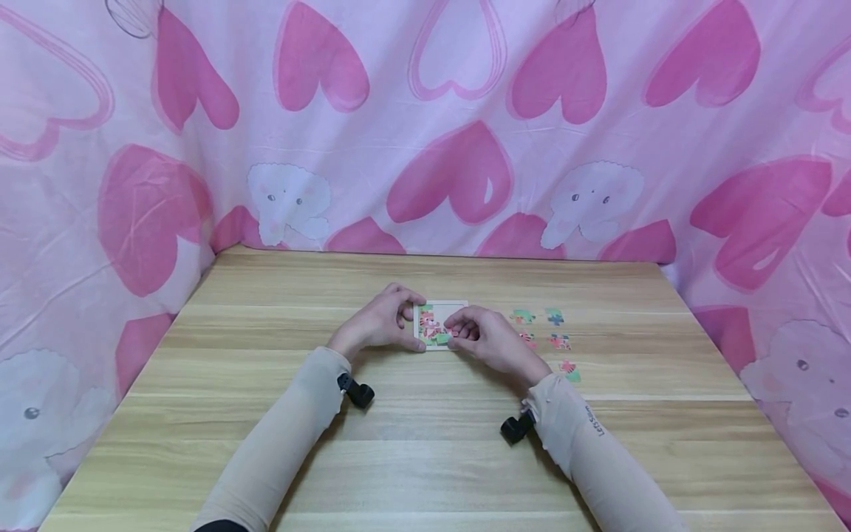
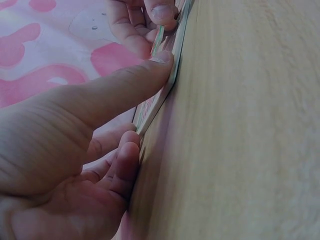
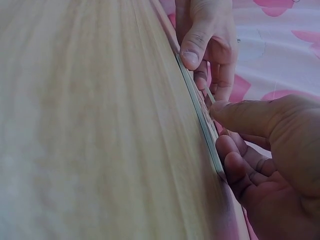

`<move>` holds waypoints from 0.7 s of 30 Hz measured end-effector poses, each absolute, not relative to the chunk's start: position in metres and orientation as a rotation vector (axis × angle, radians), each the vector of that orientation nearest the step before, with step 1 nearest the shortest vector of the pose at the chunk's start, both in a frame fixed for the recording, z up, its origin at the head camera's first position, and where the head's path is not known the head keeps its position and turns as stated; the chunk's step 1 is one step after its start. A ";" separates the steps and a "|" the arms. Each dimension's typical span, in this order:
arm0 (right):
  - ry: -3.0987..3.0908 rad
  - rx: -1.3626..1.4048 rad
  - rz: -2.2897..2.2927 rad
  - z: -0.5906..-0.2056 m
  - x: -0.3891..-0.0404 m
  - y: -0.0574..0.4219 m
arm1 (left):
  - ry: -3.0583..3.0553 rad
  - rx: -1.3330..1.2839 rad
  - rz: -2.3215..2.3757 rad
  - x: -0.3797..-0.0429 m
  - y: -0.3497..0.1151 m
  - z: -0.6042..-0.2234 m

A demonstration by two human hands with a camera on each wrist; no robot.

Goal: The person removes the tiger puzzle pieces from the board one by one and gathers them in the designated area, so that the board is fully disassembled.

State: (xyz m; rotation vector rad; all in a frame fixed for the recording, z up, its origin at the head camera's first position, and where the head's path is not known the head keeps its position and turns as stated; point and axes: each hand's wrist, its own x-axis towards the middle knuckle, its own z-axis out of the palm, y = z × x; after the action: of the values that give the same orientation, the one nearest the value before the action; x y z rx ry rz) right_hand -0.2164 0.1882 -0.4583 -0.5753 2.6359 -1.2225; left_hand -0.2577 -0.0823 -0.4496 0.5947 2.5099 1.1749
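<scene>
A small white-rimmed puzzle tray (image 1: 447, 302) lies on the table with pink and green jigsaw pieces (image 1: 428, 323) in its left part. My left hand (image 1: 380, 319) holds the tray's left side, thumb at the near corner and fingers at the far one. Over the tray's right part, my right hand (image 1: 490, 341) pinches a thin puzzle piece (image 3: 210, 94) between thumb and fingers. That piece stands tilted above the tray in both wrist views, its edge greenish in the left wrist view. The right fingers hide some of the tray's right side.
Several loose puzzle pieces (image 1: 560, 341) lie to the right of the tray, one of them partly behind the right hand. The wooden table (image 1: 412, 458) ends at a pink heart-patterned curtain (image 1: 452, 170) at the back and sides.
</scene>
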 end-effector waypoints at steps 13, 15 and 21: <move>2.619 -0.578 -1.278 -0.454 -0.215 0.190 | 2.509 0.599 1.170 -0.258 -0.082 -0.449; 2.627 -0.563 -1.277 -0.452 -0.215 0.191 | 2.509 0.601 1.170 -0.258 -0.082 -0.449; 2.642 -0.522 -1.299 -0.447 -0.217 0.196 | 2.509 0.599 1.166 -0.259 -0.082 -0.450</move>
State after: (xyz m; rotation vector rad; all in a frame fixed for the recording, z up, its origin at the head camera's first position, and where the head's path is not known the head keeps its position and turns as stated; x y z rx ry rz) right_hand -0.2167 0.1962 -0.4469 -0.5218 2.6423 -1.2991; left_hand -0.2590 -0.0818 -0.4499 0.5992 2.5090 1.1661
